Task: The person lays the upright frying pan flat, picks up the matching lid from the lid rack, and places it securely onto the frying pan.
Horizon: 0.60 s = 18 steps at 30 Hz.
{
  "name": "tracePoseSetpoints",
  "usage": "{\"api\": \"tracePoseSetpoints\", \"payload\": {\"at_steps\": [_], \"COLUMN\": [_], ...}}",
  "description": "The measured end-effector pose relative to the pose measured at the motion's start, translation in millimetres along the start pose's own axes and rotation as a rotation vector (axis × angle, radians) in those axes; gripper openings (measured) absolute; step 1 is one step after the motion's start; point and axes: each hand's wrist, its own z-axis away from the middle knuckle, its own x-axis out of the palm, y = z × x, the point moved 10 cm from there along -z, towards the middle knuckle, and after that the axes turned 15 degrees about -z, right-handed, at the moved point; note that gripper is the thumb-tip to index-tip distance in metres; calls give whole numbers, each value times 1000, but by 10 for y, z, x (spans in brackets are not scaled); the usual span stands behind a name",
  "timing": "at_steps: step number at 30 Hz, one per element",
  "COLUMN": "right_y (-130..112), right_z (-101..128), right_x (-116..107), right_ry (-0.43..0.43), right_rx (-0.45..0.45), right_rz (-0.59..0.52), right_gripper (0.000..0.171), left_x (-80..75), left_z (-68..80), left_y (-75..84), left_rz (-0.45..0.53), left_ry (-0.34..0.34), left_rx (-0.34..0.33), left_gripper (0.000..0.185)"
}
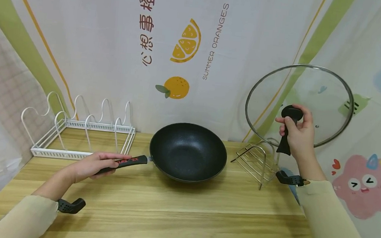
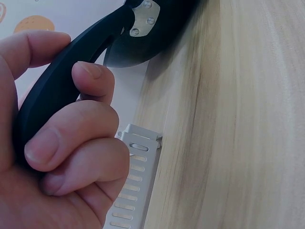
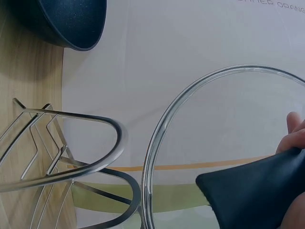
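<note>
A black wok (image 1: 188,151) sits on the wooden table (image 1: 175,216) in the middle. My left hand (image 1: 96,164) grips its black handle (image 1: 127,162), fingers curled round the handle (image 2: 62,81) in the left wrist view. My right hand (image 1: 299,133) holds a glass lid (image 1: 328,93) upright in the air by its black handle (image 1: 288,124), above a metal wire rack (image 1: 256,160). In the right wrist view, the lid's steel rim (image 3: 159,138) and dark handle (image 3: 257,191) show close up, with the wire rack (image 3: 62,143) to the left.
A white wire dish rack (image 1: 81,128) stands at the back left of the table; its slotted base (image 2: 133,181) shows beside my left hand. A printed cloth backdrop (image 1: 183,46) closes the back and right side.
</note>
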Motion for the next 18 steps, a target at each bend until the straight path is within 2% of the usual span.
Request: {"api": "tracePoseSetpoints", "payload": {"at_steps": [8, 18], "right_y": [-24, -47], "right_z": [6, 61], "right_x": [118, 471], "right_ry": [-27, -122], "right_rx": [24, 85], "right_rz": [-29, -22], "right_gripper": [45, 44], "left_x": [-13, 11], "left_z": [-10, 3], "left_y": [-4, 26], "left_rz": [-6, 2], "left_ry": [8, -1], "left_rx": [-7, 8], "left_gripper": [47, 48]}}
